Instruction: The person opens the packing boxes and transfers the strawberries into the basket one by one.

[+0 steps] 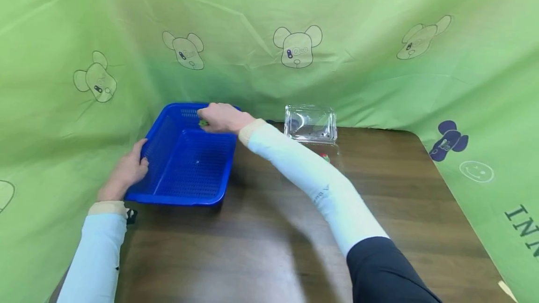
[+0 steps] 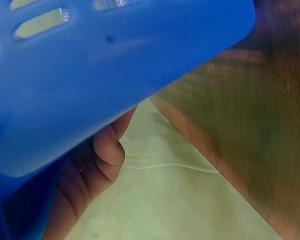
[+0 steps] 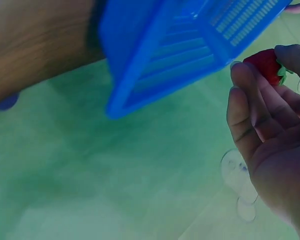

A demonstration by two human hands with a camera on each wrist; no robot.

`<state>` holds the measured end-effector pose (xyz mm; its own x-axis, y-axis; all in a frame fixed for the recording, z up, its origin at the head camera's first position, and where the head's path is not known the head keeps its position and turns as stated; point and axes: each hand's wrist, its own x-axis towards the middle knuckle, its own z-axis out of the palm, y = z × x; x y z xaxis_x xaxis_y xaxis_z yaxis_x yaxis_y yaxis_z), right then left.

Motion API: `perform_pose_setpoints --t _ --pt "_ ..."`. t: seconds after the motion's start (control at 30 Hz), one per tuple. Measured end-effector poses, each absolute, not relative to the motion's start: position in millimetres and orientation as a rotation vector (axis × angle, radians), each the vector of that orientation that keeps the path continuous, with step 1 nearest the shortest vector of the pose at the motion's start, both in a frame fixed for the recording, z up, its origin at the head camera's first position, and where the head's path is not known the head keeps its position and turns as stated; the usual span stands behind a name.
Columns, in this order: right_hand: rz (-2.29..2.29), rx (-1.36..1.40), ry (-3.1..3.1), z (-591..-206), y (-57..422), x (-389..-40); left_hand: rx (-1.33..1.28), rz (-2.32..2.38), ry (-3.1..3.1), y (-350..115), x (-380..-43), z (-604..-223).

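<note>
A blue plastic basket point(image 1: 177, 199) with slotted walls sits at the left of the table, its inside bare in the head view. My left hand point(image 1: 128, 169) grips its left rim; in the left wrist view, curled fingers point(image 2: 107, 147) show under the blue edge. Over the basket's back right part is my right hand point(image 1: 223, 118). Between thumb and fingers it pinches a red strawberry point(image 3: 264, 65) with green leaves. From the head camera, only a bit of the green point(image 1: 203, 123) shows below that hand.
To the right of the basket, a clear plastic box point(image 1: 310, 122) stands with its lid raised. A small red and green piece point(image 1: 325, 157) lies in it, partly behind my right sleeve point(image 1: 311, 176). Green printed cloth point(image 1: 244, 50) hangs around the wooden table point(image 1: 261, 247).
</note>
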<state>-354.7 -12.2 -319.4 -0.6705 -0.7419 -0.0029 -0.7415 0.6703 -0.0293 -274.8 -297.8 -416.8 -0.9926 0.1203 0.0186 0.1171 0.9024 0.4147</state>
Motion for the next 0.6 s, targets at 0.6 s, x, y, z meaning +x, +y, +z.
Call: perform_pose_setpoints --t 0.6 --pt "-0.038 -0.867 2.767 -341.4 -154.4 -344.1 0.108 0.610 3.078 -330.0 -244.2 -412.9"
